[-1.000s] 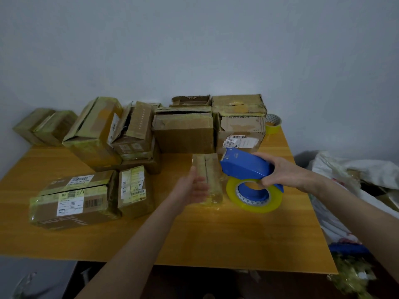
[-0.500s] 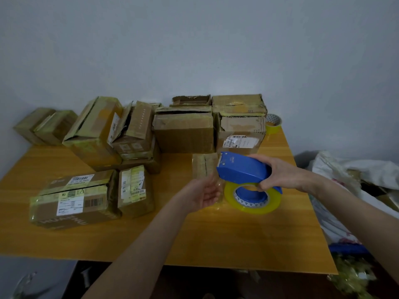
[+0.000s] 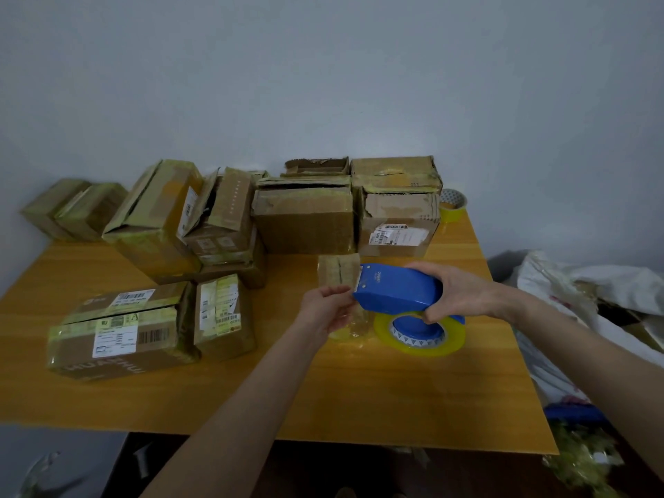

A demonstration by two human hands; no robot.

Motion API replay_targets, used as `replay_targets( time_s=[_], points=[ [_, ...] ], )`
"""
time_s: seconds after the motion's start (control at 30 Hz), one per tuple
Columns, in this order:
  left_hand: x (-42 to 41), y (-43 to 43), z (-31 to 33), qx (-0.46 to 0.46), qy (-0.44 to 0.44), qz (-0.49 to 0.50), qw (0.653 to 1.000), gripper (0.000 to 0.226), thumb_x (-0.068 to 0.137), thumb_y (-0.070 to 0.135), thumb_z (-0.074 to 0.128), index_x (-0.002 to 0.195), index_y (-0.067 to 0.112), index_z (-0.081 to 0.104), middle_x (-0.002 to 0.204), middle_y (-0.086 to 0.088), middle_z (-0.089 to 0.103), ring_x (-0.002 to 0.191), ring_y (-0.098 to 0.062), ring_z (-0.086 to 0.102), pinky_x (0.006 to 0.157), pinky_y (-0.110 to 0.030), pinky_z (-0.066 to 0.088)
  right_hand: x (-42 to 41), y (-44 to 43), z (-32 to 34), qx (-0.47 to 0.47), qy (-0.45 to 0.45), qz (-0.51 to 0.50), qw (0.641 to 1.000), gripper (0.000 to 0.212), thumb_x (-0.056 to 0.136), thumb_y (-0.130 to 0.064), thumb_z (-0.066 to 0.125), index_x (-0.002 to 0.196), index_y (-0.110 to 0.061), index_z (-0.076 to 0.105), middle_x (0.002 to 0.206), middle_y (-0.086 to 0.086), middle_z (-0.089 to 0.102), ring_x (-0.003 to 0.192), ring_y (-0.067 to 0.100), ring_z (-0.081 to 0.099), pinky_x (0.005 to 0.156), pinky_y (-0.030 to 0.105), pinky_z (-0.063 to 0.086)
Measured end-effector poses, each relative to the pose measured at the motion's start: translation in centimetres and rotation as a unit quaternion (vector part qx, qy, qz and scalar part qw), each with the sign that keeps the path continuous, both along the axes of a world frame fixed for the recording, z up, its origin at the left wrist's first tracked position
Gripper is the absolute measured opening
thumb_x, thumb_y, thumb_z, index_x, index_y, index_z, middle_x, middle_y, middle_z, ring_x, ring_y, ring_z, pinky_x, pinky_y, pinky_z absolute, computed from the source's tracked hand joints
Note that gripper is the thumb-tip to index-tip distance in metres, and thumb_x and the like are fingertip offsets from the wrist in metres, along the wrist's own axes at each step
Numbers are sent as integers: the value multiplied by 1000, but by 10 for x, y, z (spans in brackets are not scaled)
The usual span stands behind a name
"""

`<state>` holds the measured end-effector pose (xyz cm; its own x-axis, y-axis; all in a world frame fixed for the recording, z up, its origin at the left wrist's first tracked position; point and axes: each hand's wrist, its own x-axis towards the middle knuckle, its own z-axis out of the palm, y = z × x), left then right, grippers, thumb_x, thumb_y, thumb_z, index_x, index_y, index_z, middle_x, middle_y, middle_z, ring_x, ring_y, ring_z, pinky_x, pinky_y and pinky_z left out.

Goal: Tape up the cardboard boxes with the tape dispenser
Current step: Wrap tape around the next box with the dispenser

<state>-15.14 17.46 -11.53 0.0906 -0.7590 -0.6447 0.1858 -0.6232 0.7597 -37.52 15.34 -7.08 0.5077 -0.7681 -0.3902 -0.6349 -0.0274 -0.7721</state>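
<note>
A small cardboard box (image 3: pixel 337 275) wrapped in yellowish tape lies mid-table. My right hand (image 3: pixel 458 292) grips the blue tape dispenser (image 3: pixel 397 288), whose yellow tape roll (image 3: pixel 418 334) hangs below it just right of the box. The dispenser's front end sits over the box's near right side. My left hand (image 3: pixel 325 310) is at the box's near end, fingers curled and pinching the clear tape end by the dispenser's mouth. The near half of the box is hidden behind my left hand and the dispenser.
Several taped cardboard boxes (image 3: pixel 303 219) are stacked along the back and left of the wooden table (image 3: pixel 359 393). A spare tape roll (image 3: pixel 452 206) sits at the back right corner. White bags and clutter (image 3: pixel 589 300) lie off the right edge.
The dispenser has moved left over the small box. My left hand went from resting against the box's side to pinching the tape end at the dispenser's mouth.
</note>
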Motion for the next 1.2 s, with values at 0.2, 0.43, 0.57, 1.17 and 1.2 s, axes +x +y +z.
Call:
replay_targets(
  time_s=[0.2, 0.43, 0.57, 1.17, 1.2],
  points=[
    [-3, 5, -7, -79, -100, 9, 992, 30, 88, 7, 64, 117, 8, 57, 94, -5, 67, 80, -12, 66, 57, -20, 53, 2, 0, -8, -41, 23, -7, 999, 73, 70, 0, 76, 126, -35, 45, 114, -1, 57, 100, 17, 59, 80, 28, 52],
    [4, 8, -3, 60, 46, 62, 995, 18, 87, 1, 63, 104, 0, 55, 92, -14, 66, 76, -16, 66, 56, -22, 58, 8, 4, -3, -128, 95, 39, 986, 81, 70, -12, 78, 134, -38, 36, 110, -14, 51, 98, 9, 52, 77, 22, 47],
    [10, 6, 0, 94, 48, 18, 994, 15, 87, 2, 62, 101, 1, 55, 94, -16, 67, 75, -16, 65, 58, -24, 58, 9, 3, 1, -151, 103, 56, 981, 81, 70, -15, 79, 136, -36, 38, 112, -14, 51, 98, 9, 51, 76, 21, 45],
    [35, 3, 0, -15, -97, -18, 995, 17, 90, 15, 63, 105, 8, 60, 93, -6, 63, 81, -15, 61, 63, -26, 50, 8, -4, -6, -151, 119, 72, 979, 80, 66, -55, 77, 133, -42, 37, 115, -15, 56, 101, 12, 56, 87, 37, 50],
    [45, 4, -1, -13, -93, -4, 996, 19, 89, 15, 64, 106, 6, 60, 91, -6, 63, 79, -15, 61, 63, -26, 50, 5, -4, -7, -153, 122, 70, 978, 77, 65, -52, 76, 131, -44, 37, 113, -15, 57, 99, 12, 57, 85, 37, 51]
  ],
)
